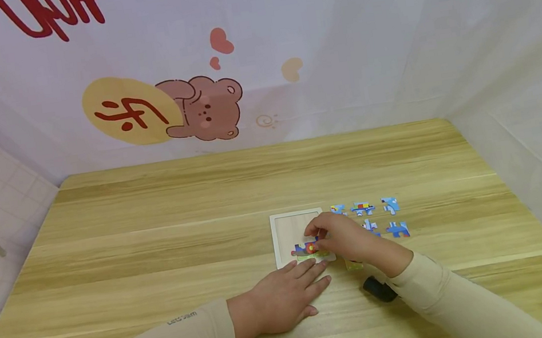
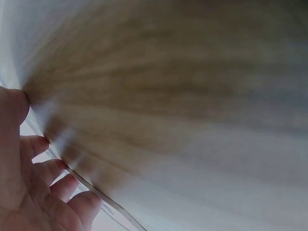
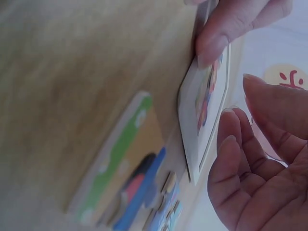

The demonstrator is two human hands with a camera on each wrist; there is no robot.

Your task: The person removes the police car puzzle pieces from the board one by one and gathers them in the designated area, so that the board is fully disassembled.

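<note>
A square wooden puzzle tray [image 1: 275, 238] lies on the table with joined colourful puzzle pieces [image 1: 305, 250] along its lower part. My left hand [image 1: 286, 297] lies flat with its fingers spread, fingertips on the tray's near edge. Over the tray's right side hovers my right hand [image 1: 345, 239], its fingers loosely bent. In the right wrist view, the thumb and fingers of that hand [image 3: 269, 178] stand apart with nothing between them. A loose puzzle piece [image 3: 130, 159] with a green border lies beside the tray there, and in the head view my right hand partly covers it.
Several loose blue puzzle pieces, among them a corner piece [image 1: 390, 205] and a lower one [image 1: 398, 229], lie right of the tray. A small black object [image 1: 379, 289] is by my right wrist. Behind the wooden table [image 1: 152, 209] hangs a printed curtain [image 1: 365, 63].
</note>
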